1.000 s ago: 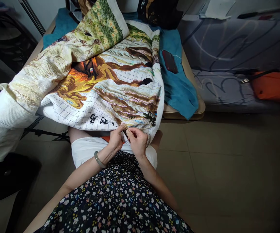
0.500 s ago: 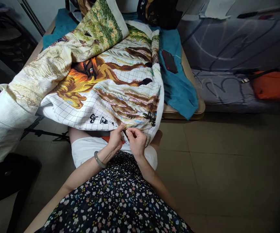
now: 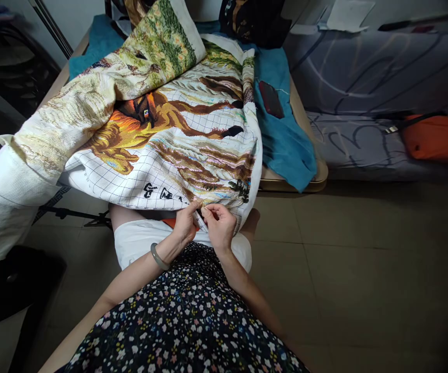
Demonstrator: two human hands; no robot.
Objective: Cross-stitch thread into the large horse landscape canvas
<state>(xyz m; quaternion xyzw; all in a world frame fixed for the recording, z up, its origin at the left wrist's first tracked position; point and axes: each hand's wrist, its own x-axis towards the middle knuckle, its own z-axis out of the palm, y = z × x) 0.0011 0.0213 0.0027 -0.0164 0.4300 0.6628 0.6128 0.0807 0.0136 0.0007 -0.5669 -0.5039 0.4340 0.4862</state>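
Observation:
A large cross-stitch cloth point(image 3: 192, 150) with a printed grid and a stitched brown and orange animal spreads over my lap and the low table. Its left part is rolled and folded over itself. My left hand point(image 3: 186, 221) is closed on the cloth's near edge, thumb on top. Right beside it, my right hand point(image 3: 219, 225) pinches at the same edge with thumb and forefinger. Whatever is between the right fingertips is too small to make out. Black stitched characters point(image 3: 157, 192) lie just left of my hands.
Under the cloth, a teal cloth point(image 3: 286, 140) covers the low table point(image 3: 317, 173), with a dark phone point(image 3: 271, 98) on it. A grey patterned sofa point(image 3: 356, 140) stands at the right, bearing an orange bag point(image 3: 437, 139). A black tripod leg point(image 3: 68, 212) is at the left.
My right hand has shifted very slightly to the right at the edge. The left hand and the cloth look the same.

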